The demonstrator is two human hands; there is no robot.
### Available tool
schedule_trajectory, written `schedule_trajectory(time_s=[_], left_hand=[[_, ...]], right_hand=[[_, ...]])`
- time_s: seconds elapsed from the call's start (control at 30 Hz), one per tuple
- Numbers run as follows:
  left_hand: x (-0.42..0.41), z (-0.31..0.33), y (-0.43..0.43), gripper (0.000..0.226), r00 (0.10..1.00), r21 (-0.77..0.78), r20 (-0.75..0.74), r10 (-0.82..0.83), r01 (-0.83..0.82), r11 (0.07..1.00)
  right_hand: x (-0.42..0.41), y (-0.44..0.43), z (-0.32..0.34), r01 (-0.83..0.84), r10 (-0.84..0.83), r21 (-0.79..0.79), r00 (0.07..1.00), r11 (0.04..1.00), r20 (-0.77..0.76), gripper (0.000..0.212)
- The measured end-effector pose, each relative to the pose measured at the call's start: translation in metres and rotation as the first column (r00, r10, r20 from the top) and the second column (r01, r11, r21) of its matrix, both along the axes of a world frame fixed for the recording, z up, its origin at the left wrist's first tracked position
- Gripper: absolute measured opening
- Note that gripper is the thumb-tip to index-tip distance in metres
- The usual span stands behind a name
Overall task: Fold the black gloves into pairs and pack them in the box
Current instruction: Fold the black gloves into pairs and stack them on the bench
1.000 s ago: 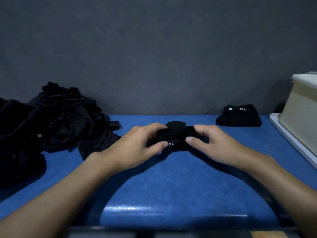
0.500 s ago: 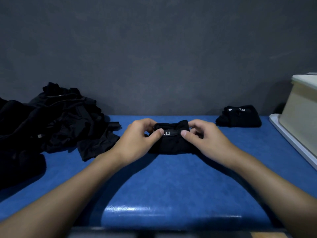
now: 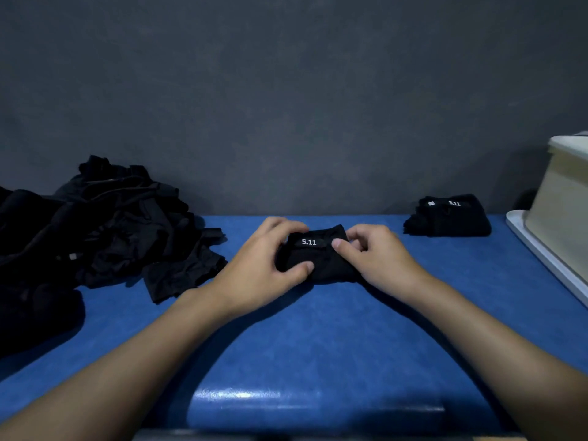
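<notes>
A folded pair of black gloves [image 3: 321, 259] with a white "5.11" tag lies on the blue table [image 3: 318, 338] at the centre. My left hand [image 3: 264, 265] grips its left end, fingers over the top and thumb on the front. My right hand [image 3: 378, 259] holds the right end, thumb tip on the tag strip. A second folded pair [image 3: 448, 216] lies at the back right. The cream box [image 3: 563, 211] stands at the right edge on a white tray [image 3: 541, 249].
A large heap of loose black gloves [image 3: 95, 230] covers the table's left side. A dark grey wall rises right behind the table. The table's front edge runs along the bottom of the view.
The bundle has been rolled over and flattened, so the "5.11" tag now faces up at its top. My left thumb has moved down from the tag to the front of the bundle.
</notes>
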State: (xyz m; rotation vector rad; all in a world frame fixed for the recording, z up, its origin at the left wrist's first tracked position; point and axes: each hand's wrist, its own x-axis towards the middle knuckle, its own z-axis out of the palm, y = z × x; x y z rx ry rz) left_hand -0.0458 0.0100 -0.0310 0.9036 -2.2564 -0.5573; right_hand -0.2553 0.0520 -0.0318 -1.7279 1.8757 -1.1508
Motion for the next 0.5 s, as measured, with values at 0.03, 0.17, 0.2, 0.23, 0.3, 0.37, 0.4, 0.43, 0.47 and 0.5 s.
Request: schedule_trajectory(time_s=[0.03, 0.17, 0.2, 0.23, 0.3, 0.37, 0.4, 0.43, 0.47, 0.5], left_hand=[[0.001, -0.001, -0.001, 0.041, 1.000, -0.006, 0.022, -0.019, 0.019, 1.000], [0.000, -0.001, -0.003, 0.036, 0.999, 0.000, 0.046, 0.006, -0.006, 1.000], [0.000, -0.001, -0.003, 0.036, 0.999, 0.002, 0.052, 0.011, -0.011, 1.000], [-0.001, -0.001, -0.003, 0.036, 0.998, 0.001, 0.062, 0.015, -0.015, 1.000], [-0.001, -0.002, -0.004, 0.037, 0.996, -0.001, 0.083, 0.024, -0.024, 1.000], [-0.002, -0.001, -0.005, 0.039, 0.995, 0.003, 0.097, 0.034, -0.034, 0.999], [-0.002, -0.001, -0.006, 0.039, 0.994, 0.007, 0.106, 0.037, -0.038, 0.999], [-0.002, -0.002, -0.006, 0.040, 0.992, 0.012, 0.118, 0.039, -0.041, 0.999], [-0.002, -0.002, -0.006, 0.040, 0.990, 0.017, 0.134, 0.040, -0.043, 0.999], [-0.002, -0.002, -0.006, 0.041, 0.988, 0.018, 0.148, 0.041, -0.044, 0.999]], right_hand=[[0.000, -0.001, 0.000, 0.008, -0.008, 0.004, 1.000, 1.000, -0.003, 0.021], [0.001, 0.000, 0.000, 0.033, -0.033, 0.007, 0.999, 0.999, -0.014, 0.018], [0.001, 0.002, -0.001, 0.031, -0.031, -0.003, 0.999, 1.000, -0.010, 0.023], [0.001, 0.004, -0.001, 0.017, -0.017, -0.027, 1.000, 0.999, -0.006, 0.033], [0.000, 0.009, -0.001, -0.057, 0.053, -0.091, 0.998, 0.994, -0.046, 0.043], [0.000, 0.013, -0.001, -0.138, 0.125, -0.118, 0.986, 0.983, -0.112, 0.039], [-0.001, 0.014, -0.002, -0.157, 0.141, -0.111, 0.980, 0.981, -0.141, 0.036], [-0.001, 0.014, -0.002, -0.169, 0.151, -0.092, 0.974, 0.981, -0.171, 0.034], [-0.002, 0.014, -0.003, -0.174, 0.157, -0.065, 0.966, 0.983, -0.203, 0.034], [-0.003, 0.014, -0.004, -0.177, 0.163, -0.038, 0.958, 0.984, -0.236, 0.037]])
